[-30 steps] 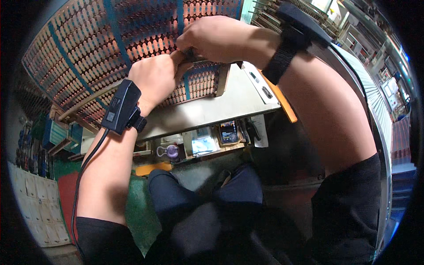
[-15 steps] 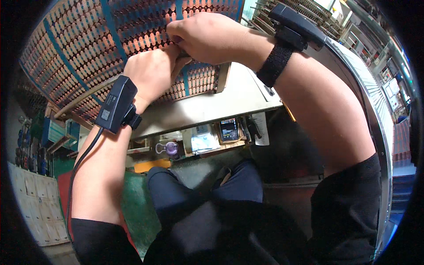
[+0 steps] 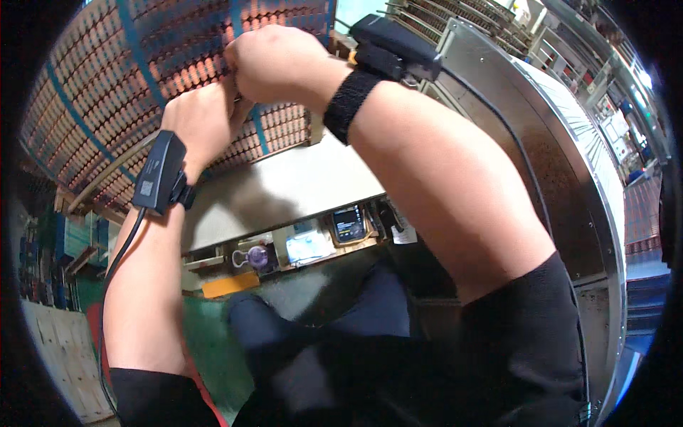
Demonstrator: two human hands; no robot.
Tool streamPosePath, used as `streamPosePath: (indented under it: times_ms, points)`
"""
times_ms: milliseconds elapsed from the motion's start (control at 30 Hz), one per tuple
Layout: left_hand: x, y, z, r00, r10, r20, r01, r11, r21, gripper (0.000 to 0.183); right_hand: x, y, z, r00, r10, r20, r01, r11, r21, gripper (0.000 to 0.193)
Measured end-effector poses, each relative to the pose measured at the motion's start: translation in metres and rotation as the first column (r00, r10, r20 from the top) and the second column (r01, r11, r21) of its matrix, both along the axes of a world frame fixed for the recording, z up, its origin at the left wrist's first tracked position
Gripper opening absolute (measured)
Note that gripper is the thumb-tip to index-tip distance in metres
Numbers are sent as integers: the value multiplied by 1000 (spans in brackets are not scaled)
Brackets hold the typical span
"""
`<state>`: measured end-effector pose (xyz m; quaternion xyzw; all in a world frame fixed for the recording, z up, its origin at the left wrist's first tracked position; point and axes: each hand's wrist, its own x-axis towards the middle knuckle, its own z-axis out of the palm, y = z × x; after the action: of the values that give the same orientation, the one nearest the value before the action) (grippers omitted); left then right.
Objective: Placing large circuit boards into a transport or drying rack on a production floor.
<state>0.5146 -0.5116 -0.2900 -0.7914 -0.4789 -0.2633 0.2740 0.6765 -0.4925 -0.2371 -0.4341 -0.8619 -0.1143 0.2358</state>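
Before me a wood-framed panel (image 3: 107, 107) stands tilted, covered in rows of small copper-coloured pieces crossed by blue strips. My left hand (image 3: 199, 117) is closed at the panel's lower middle, its fingers bent toward the rows. Just above and right of it, my right hand (image 3: 281, 67) is curled, its fingertips meeting those of the left. What the fingers pinch between them is hidden behind the hands. Each wrist carries a black strapped-on device, the left one (image 3: 158, 174) with a cable, the right one (image 3: 391, 50) above a fabric band.
Below the panel runs a pale tabletop (image 3: 284, 181). Under its front edge a shelf holds a phone (image 3: 349, 223), a purple-lidded bottle (image 3: 260, 257) and papers (image 3: 309, 245). A metal-sided cabinet (image 3: 526, 142) stands at the right, with racks of similar pieces (image 3: 469, 21) beyond.
The whole view has shifted, so panel, table and both hands sit farther left in the picture. The hands stay together at the same part of the panel.
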Motion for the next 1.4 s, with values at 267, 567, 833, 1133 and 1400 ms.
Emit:
streamPosePath:
  times_ms: [267,567,833,1133,1400]
  points:
    - [-1,10,-12,999,-23,-25,26,996,91,26,16,12,-4,987,100,126,-110,991,71,22]
    - [1,-1,4,996,-88,-21,84,989,-121,45,154,-40,77,971,163,-176,-121,966,227,24]
    - [1,-18,25,972,-214,-95,200,970,-136,56,384,-240,91,427,-339,-838,774,616,145,63]
    - [9,-43,63,935,-345,78,354,915,-195,48,467,-380,162,182,-445,-877,971,-59,231,75]
    - [118,-113,29,780,-501,374,616,720,-318,37,569,-360,157,-27,-285,-958,991,-134,12,46]
